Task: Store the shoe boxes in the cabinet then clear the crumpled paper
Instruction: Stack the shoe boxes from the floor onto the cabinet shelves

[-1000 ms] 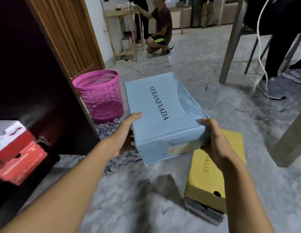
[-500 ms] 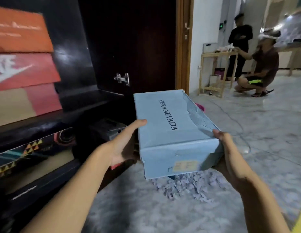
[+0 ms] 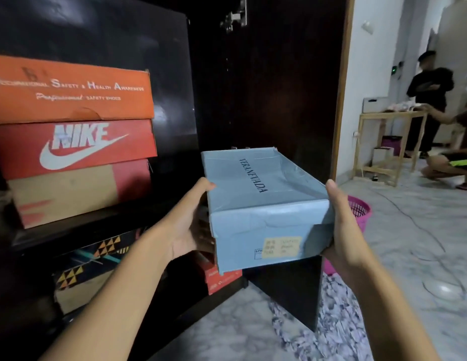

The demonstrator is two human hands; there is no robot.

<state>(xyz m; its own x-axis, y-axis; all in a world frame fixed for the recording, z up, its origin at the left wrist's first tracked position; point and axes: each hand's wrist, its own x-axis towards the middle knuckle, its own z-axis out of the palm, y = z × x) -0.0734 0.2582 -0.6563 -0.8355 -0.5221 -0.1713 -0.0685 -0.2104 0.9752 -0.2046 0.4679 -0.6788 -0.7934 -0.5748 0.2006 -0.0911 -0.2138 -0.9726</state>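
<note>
Both hands, left [image 3: 186,227] and right [image 3: 342,230], grip blue box [image 3: 261,201] before cabinet [image 3: 253,87]; next, slide onto free shelf beside stacked boxes [image 3: 73,142]

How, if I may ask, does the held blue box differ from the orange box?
The blue box is held mid-air by the left hand and right hand; the orange box tops a stack in the cabinet. The blue box faces us end-on, the orange box side-on. Both are closed.
</note>
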